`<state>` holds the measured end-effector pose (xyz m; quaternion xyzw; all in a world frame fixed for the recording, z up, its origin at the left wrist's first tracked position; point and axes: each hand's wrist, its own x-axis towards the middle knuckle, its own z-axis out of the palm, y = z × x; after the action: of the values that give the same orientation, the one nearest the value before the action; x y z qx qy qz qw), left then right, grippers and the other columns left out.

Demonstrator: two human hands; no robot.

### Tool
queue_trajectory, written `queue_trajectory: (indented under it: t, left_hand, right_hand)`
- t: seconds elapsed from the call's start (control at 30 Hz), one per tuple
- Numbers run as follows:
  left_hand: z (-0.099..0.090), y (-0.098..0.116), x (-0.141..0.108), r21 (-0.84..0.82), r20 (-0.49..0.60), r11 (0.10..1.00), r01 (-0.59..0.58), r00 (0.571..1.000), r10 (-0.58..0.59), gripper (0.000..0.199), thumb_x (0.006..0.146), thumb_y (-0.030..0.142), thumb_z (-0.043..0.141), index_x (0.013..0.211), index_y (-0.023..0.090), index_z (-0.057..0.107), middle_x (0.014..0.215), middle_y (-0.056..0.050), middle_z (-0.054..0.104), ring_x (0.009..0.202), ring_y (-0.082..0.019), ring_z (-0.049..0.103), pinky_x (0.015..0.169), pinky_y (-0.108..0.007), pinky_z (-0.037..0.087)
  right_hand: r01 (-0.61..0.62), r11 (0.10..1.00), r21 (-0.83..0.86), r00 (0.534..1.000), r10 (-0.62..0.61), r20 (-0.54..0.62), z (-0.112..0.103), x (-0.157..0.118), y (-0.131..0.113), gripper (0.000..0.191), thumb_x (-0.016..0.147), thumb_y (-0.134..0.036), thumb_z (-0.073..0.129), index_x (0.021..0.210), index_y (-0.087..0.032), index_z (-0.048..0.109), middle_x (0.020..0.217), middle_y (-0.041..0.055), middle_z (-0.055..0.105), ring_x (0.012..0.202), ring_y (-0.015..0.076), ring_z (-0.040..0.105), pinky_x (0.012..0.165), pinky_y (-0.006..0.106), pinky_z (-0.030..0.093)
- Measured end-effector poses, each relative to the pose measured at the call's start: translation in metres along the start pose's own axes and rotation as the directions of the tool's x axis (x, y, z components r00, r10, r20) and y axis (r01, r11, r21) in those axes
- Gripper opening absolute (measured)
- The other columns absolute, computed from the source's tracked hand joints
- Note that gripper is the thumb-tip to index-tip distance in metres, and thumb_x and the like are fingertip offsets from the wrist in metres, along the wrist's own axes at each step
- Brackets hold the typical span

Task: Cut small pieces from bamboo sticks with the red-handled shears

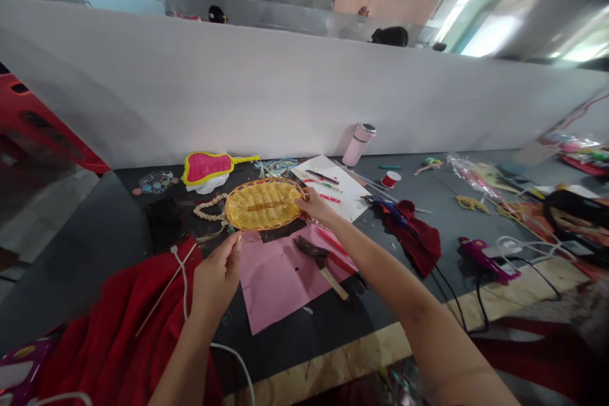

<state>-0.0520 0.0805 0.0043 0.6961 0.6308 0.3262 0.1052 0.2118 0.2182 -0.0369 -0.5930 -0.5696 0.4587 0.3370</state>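
Observation:
A shallow oval yellow wicker basket [264, 205] is tilted toward me above the table. My right hand [314, 206] grips its right end, thumb on the rim. Just below the basket's lower left edge is my left hand [219, 269], its thumb and fingers pressed together; whatever they pinch is too small to make out. A braided tan loop [209, 206] sticks out at the basket's left end. Under my hands lies a pink sheet [271, 279], with dark-jawed cutters [311, 248] and a wooden-handled tool [334, 283] on it.
A pink bottle [358, 144] stands by the white partition [295, 89]. A white sheet [354, 193] holds several pens. To the right lie a red spool [391, 179], dark red cloth [413, 235] and a purple device [490, 260] with cords. Red fabric [128, 317] covers the lower left.

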Motion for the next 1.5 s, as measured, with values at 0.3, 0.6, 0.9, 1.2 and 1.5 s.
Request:
queue_trajectory:
  t: [0.3, 0.6, 0.9, 1.2, 1.5]
  left_hand:
    - [0.01, -0.005, 0.0, -0.022, 0.049, 0.999, -0.037, 0.998, 0.038, 0.037, 0.09, 0.036, 0.042, 0.111, 0.018, 0.067, 0.108, -0.007, 0.071, 0.098, -0.021, 0.067, 0.083, -0.026, 0.052]
    - [0.011, -0.004, -0.002, -0.047, 0.069, 0.998, -0.045, 0.996, 0.048, 0.037, 0.089, 0.035, 0.044, 0.115, 0.018, 0.064, 0.108, -0.008, 0.071, 0.095, -0.021, 0.068, 0.081, -0.026, 0.05]
    - [0.002, 0.022, -0.004, -0.099, 0.18, 0.993, -0.057, 0.981, 0.074, 0.03, 0.088, 0.038, 0.046, 0.106, 0.022, 0.063, 0.098, -0.004, 0.074, 0.084, -0.02, 0.069, 0.068, -0.025, 0.048]
    - [0.005, 0.027, -0.009, -0.127, 0.212, 0.99, -0.052, 0.974, 0.079, 0.027, 0.088, 0.041, 0.047, 0.098, 0.023, 0.065, 0.095, -0.002, 0.073, 0.077, -0.017, 0.068, 0.066, -0.024, 0.046]
    - [0.007, 0.029, 0.004, -0.271, 0.023, 0.963, 0.009, 1.0, -0.003, 0.027, 0.086, 0.042, 0.052, 0.097, 0.021, 0.065, 0.092, -0.003, 0.074, 0.085, -0.019, 0.068, 0.076, -0.025, 0.049]
  right_hand:
    - [0.125, 0.925, -0.36, 0.983, -0.165, -0.082, -0.028, -0.022, -0.013, 0.022, 0.085, -0.035, 0.052, 0.097, -0.018, 0.056, 0.082, 0.0021, 0.064, 0.067, 0.0129, 0.057, 0.06, 0.023, 0.043]
    - [0.34, 0.539, -0.771, 0.936, -0.27, 0.224, -0.024, -0.146, 0.0, 0.022, 0.078, -0.038, 0.064, 0.074, -0.016, 0.064, 0.092, 0.0099, 0.061, 0.093, 0.0232, 0.052, 0.088, 0.038, 0.04]
    - [0.181, 0.488, -0.854, 0.964, -0.26, 0.056, -0.011, -0.176, 0.017, 0.016, 0.084, -0.028, 0.051, 0.084, -0.019, 0.064, 0.126, 0.0109, 0.053, 0.111, 0.0284, 0.048, 0.086, 0.045, 0.045]
    - [0.262, 0.949, 0.176, 0.964, -0.251, -0.085, -0.05, -0.176, 0.008, 0.03, 0.077, -0.037, 0.064, 0.102, -0.021, 0.055, 0.122, 0.0092, 0.056, 0.112, 0.0262, 0.054, 0.091, 0.043, 0.046]
    - [0.567, 0.809, -0.158, 0.821, -0.57, 0.026, 0.006, -0.14, -0.03, 0.036, 0.07, -0.007, 0.045, 0.102, -0.02, 0.053, 0.131, 0.0111, 0.046, 0.118, 0.0247, 0.046, 0.097, 0.046, 0.042]
